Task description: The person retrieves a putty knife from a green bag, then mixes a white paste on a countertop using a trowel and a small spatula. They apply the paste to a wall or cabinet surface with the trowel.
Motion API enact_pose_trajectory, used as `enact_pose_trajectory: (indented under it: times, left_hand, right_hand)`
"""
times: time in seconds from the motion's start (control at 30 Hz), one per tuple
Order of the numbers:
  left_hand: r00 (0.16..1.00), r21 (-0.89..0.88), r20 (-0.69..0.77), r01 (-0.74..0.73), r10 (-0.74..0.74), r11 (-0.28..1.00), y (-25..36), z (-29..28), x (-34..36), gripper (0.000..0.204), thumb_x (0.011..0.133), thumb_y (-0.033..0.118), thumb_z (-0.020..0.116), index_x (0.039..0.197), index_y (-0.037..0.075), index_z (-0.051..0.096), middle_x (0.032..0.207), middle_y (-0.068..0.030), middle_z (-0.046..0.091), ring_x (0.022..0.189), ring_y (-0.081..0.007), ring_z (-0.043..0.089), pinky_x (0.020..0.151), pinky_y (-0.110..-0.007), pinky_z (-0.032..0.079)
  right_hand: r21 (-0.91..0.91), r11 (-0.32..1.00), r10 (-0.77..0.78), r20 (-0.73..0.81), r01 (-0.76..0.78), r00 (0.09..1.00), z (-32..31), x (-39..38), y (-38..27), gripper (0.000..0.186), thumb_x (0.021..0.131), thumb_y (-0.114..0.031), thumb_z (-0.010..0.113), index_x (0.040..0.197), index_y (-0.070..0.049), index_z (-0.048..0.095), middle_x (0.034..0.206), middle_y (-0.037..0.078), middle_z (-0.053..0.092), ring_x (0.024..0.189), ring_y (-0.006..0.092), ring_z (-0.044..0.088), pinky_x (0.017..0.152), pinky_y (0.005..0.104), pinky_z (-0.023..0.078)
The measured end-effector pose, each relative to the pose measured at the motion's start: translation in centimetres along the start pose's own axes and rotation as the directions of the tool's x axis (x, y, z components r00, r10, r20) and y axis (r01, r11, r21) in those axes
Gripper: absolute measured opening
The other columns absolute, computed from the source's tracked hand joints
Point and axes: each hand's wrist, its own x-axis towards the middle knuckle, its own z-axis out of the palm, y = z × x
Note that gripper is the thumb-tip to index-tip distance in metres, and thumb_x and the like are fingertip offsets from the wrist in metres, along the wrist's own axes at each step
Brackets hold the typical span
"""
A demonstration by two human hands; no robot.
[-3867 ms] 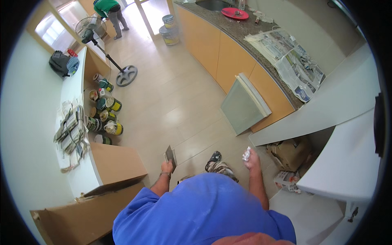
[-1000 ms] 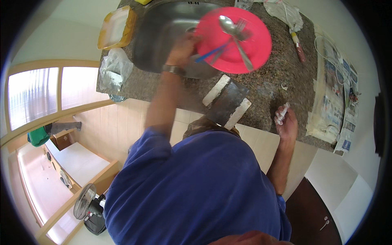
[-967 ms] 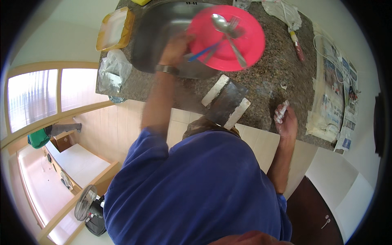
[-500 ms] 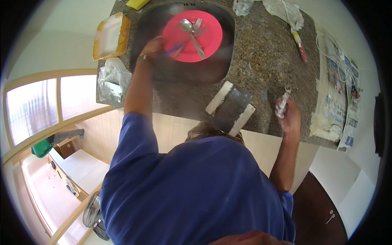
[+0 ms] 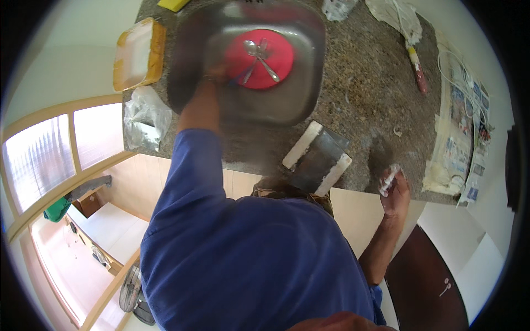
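Note:
A round pink plate sits low inside the metal sink, bearing a spoon and a fork that lie crossed. My left hand is blurred but closes on the plate's left edge. Between hand and cutlery shows a thin blue strip, too smeared to name. Past the counter's front edge, my right hand has its fingers curled and coated in white paste. Whether a lump lies inside those fingers I cannot make out.
A dark board with two white-crusted edges rests at the counter front. Left of the sink are a yellow-rimmed tray and a plastic bag. A red-handled tool, newspaper and white cord lie right.
The pink plate, with the cutlery on it, has gone down deeper into the sink with my left hand. My right hand has drawn back toward me, off the counter; a small scrap now lies there.

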Motion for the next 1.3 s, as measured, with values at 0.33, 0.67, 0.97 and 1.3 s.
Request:
enact_pose_trajectory:
  times: [0.33, 0.67, 0.97, 1.3]
  left_hand:
    - [0.96, 0.029, -0.075, 0.272, -0.269, 0.962, 13.6, -11.6, -3.2, 0.036, 0.087, 0.03, 0.055, 0.11, 0.003, 0.06, 0.099, -0.0185, 0.064, 0.095, -0.0321, 0.061, 0.086, -0.04, 0.045]
    - [0.909, -0.117, -0.416, -0.092, 0.035, 0.989, 38.8, -8.8, -26.4, 0.069, 0.069, 0.042, 0.074, 0.123, 0.005, 0.052, 0.128, -0.0235, 0.045, 0.121, -0.0397, 0.041, 0.099, -0.048, 0.033]
    - [0.914, -0.082, -0.391, 0.085, -0.11, 0.993, 43.2, -5.1, -29.0, 0.079, 0.063, 0.036, 0.078, 0.13, 0.009, 0.045, 0.136, -0.0199, 0.037, 0.127, -0.0389, 0.033, 0.103, -0.051, 0.027]
    - [0.884, -0.111, -0.409, 0.197, -0.226, 0.974, 45.0, -5.0, -29.0, 0.077, 0.06, 0.026, 0.081, 0.127, 0.01, 0.046, 0.117, -0.014, 0.05, 0.109, -0.0335, 0.048, 0.089, -0.045, 0.04]
  right_hand:
    - [-0.309, 0.951, 0.005, 0.109, 0.03, 0.994, 5.8, 4.6, -3.8, 0.018, 0.09, -0.022, 0.053, 0.085, -0.004, 0.055, 0.068, 0.002, 0.052, 0.053, 0.0083, 0.045, 0.042, 0.0214, 0.03]
    - [-0.849, 0.304, -0.264, 0.36, 0.432, 0.895, 7.8, 12.6, -4.2, 0.029, 0.09, -0.027, 0.051, 0.09, 0.0, 0.063, 0.073, 0.006, 0.06, 0.058, 0.016, 0.053, 0.05, 0.0286, 0.039]
    - [-0.818, -0.258, -0.197, 0.566, 0.515, 0.8, 9.1, 11.2, -5.8, 0.031, 0.085, -0.023, 0.05, 0.098, 0.001, 0.064, 0.094, 0.025, 0.061, 0.09, 0.0396, 0.058, 0.079, 0.0415, 0.046]
    - [-0.782, -0.159, -0.285, 0.621, 0.603, 0.73, 7.0, 11.4, -6.3, 0.029, 0.077, -0.011, 0.054, 0.1, 0.005, 0.063, 0.096, 0.028, 0.06, 0.092, 0.0401, 0.059, 0.083, 0.0401, 0.046]
